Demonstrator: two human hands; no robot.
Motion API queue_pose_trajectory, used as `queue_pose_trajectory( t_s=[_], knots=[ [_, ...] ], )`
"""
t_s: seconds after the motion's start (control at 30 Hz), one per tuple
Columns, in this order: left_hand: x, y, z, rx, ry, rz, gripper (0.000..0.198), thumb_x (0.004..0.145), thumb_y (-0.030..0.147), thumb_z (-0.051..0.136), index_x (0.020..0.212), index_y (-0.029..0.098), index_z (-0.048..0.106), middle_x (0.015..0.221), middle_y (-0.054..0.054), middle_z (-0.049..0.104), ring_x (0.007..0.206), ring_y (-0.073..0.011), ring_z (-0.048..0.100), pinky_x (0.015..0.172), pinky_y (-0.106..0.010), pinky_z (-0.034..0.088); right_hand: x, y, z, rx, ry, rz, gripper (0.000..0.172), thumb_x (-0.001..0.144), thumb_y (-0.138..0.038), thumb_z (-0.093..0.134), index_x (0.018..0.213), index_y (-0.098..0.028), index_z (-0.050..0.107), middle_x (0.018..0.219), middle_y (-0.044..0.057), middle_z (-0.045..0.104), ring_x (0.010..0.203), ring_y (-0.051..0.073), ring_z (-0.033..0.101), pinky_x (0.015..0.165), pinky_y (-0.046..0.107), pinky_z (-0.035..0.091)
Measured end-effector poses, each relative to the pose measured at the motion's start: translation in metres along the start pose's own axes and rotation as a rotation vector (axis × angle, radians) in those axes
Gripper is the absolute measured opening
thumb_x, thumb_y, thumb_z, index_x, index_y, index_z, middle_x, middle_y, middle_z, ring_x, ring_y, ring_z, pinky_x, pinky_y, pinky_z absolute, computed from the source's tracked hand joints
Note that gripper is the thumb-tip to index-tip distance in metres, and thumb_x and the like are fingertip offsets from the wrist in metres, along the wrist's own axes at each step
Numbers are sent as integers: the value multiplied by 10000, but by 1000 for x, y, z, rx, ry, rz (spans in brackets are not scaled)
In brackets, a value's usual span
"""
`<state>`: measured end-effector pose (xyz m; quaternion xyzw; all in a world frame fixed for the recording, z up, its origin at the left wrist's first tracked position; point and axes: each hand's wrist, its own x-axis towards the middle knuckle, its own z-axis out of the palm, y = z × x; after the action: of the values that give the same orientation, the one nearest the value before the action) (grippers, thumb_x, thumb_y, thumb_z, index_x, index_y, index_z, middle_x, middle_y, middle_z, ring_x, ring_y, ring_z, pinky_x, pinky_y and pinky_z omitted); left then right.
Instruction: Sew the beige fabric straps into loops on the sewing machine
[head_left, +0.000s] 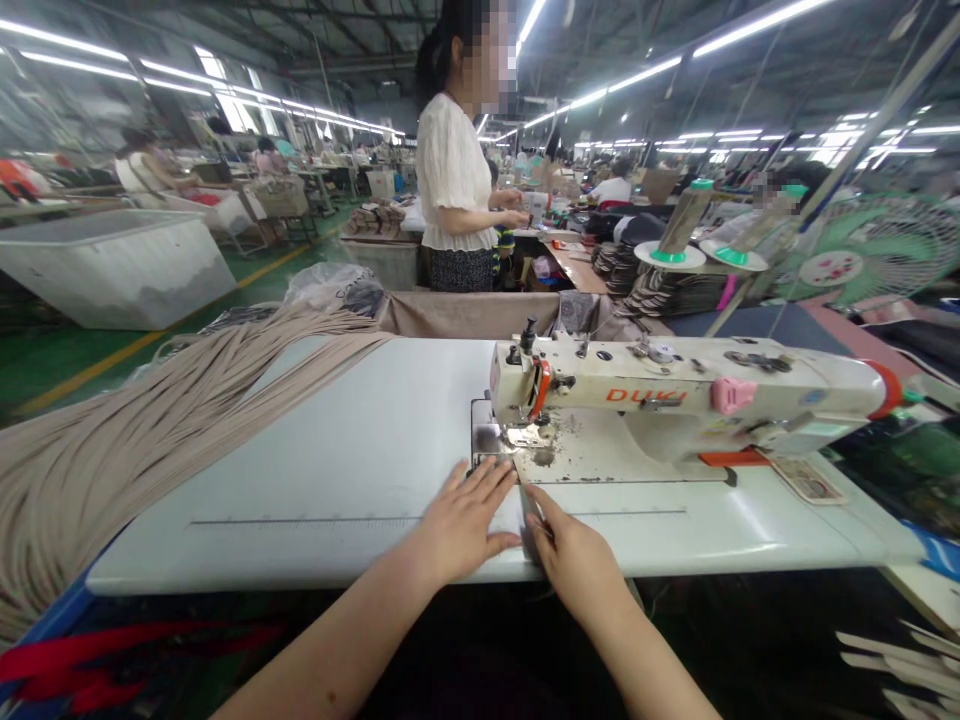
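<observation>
My left hand [469,520] lies flat on the white sewing table [360,430], fingers stretched toward the needle plate [487,440] of a sewing machine [675,400]. Just right of it, my right hand [577,560] is closed, thumb and forefinger pinching a narrow beige fabric strip [523,492]. This strip runs between both hands toward the presser foot [525,437]; its far end is hidden by my left fingers and the machine head. Whether the needle is down in the fabric cannot be made out.
A large bundle of long beige strips [165,430] drapes over the table's left side. Thread cones [679,225] and a green fan [862,260] stand behind the machine. A person in a white blouse [456,170] stands beyond the table. A white bin [120,265] is at left.
</observation>
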<state>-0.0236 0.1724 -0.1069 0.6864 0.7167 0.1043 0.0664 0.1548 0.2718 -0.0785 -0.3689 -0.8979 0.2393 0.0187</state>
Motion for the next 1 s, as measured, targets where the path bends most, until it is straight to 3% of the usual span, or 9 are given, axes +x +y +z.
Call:
queue_pose_trajectory(
  t_s=[0.2,0.3,0.37,0.43,0.53,0.6,0.8,0.9,1.0],
  knots=[
    [4,-51,5,187,97,-344,787,1024,619,425,1615,119,287,1695,-139,266,1588,-307,239,1295,-567,243,7,-7,-1,-36,-36,-17,466,1062,-299,463,1523,-233,485,1042,91,799,962,286,764,795,350,507],
    [6,-56,6,250,162,-512,806,1014,592,476,1561,11,360,1650,-240,332,1561,-374,288,1286,-569,258,13,-13,-1,-47,-27,-22,463,1054,-294,480,1514,-240,493,1020,83,799,941,285,763,785,349,501],
    [11,-51,7,256,226,-551,850,994,578,533,1531,-58,364,1629,-296,338,1555,-416,277,1283,-561,266,19,-17,-1,-57,-26,-24,466,1050,-294,487,1512,-236,496,1016,85,798,939,288,762,777,351,500],
    [19,-44,7,221,266,-436,841,993,550,552,1553,-36,329,1649,-271,318,1570,-401,243,1286,-542,276,24,-21,0,-74,-25,-19,468,1046,-299,490,1508,-227,500,1028,93,797,949,293,761,778,354,501],
    [31,-38,10,136,261,-146,772,1018,511,527,1608,90,261,1692,-164,289,1588,-306,230,1299,-486,289,32,-24,2,-89,-14,-8,466,1039,-309,493,1496,-221,512,1062,106,794,977,295,761,788,354,506],
    [38,-38,15,99,246,-57,742,1029,486,517,1614,119,245,1689,-150,305,1578,-273,269,1293,-468,316,35,-25,3,-85,-3,-8,463,1037,-315,486,1489,-220,517,1086,110,791,995,290,760,799,351,511],
    [38,-43,30,106,258,-52,708,1024,446,545,1582,83,305,1659,-180,354,1554,-286,327,1273,-476,364,40,-25,5,-92,1,11,470,1051,-337,453,1500,-211,509,1122,125,784,1013,285,758,824,357,525],
    [33,-41,30,123,283,-64,719,1012,451,564,1572,66,327,1648,-193,368,1543,-312,346,1263,-501,378,41,-26,5,-98,8,6,469,1047,-332,471,1498,-212,512,1114,129,784,997,287,762,814,355,528],
    [30,-38,24,122,287,-32,679,1013,421,562,1580,115,346,1645,-136,400,1543,-322,344,1254,-518,393,43,-29,5,-87,13,8,465,1038,-307,484,1492,-212,516,1098,128,787,987,294,765,800,353,527]
  ],
)
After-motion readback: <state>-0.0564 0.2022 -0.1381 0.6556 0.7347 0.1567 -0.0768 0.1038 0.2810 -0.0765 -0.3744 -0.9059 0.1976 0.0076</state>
